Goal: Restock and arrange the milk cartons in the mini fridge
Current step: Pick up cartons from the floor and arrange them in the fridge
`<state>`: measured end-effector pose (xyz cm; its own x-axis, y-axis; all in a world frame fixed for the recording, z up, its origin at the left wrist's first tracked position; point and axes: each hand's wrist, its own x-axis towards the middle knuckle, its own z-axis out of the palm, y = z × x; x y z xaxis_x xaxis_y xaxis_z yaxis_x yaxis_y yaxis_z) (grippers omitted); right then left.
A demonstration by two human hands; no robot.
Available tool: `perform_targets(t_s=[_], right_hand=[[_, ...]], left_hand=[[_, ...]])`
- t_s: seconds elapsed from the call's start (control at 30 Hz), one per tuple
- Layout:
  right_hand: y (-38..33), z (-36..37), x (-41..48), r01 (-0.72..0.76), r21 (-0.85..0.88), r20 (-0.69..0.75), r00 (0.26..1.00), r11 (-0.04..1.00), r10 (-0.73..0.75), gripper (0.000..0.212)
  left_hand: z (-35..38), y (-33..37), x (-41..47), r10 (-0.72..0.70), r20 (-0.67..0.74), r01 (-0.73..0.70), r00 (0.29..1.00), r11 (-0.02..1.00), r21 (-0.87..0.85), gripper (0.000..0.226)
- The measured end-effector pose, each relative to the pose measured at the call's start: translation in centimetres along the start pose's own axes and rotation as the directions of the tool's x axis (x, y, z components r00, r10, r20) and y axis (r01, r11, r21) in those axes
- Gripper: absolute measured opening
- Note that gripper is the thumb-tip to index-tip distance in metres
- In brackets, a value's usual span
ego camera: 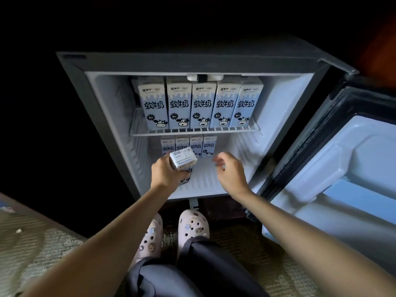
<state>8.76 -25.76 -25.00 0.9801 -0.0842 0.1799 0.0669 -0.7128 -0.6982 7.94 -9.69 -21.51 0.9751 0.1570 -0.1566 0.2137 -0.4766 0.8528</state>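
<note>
1. Head view: my left hand [166,175] wraps its fingers round one milk carton [183,160], upright over the fridge floor [214,176].
2. My right hand [230,171] hovers beside it, fingers loose, holding nothing.
3. Lower row [188,145] behind: four cartons standing, space remaining at right.
4. Wire shelf [192,132]: five cartons [201,103], seemingly full.
5. Judged: restocking well advanced; the bottom row is unfinished.

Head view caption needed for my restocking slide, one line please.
Left hand sets a carton into the fridge bottom before four others; five line the shelf; right hand open.
</note>
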Motion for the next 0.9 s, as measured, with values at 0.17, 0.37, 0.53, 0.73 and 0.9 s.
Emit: perform_targets(t_s=[0.17,0.37,0.53,0.73,0.9], right_hand=[[0.3,4.6,1.0,-0.070,0.003,0.293,0.954,0.998,0.066,0.034],[1.5,10.3,3.4,-0.046,-0.075,0.481,0.874,0.996,0.077,0.041],[2.9,13.6,5.0,-0.095,0.024,0.482,0.873,0.995,0.072,0.031],[4.5,15.9,6.0,-0.084,0.054,0.423,0.905,0.995,0.053,0.033],[5.1,17.0,5.5,-0.036,0.021,0.367,0.930,0.999,0.026,0.023]], left_hand=[[0.3,-3.4,2.0,-0.063,0.033,0.061,0.997,0.997,0.043,0.047],[2.0,-6.7,6.7,-0.154,0.102,0.160,0.983,0.986,-0.053,0.050],[3.8,-9.3,10.3,-0.213,0.107,0.226,0.971,0.965,-0.130,0.057],[4.9,-10.2,12.4,-0.212,0.145,0.240,0.966,0.948,-0.208,0.058],[5.8,-12.0,11.6,-0.249,0.075,0.260,0.966,0.920,-0.294,0.055]])
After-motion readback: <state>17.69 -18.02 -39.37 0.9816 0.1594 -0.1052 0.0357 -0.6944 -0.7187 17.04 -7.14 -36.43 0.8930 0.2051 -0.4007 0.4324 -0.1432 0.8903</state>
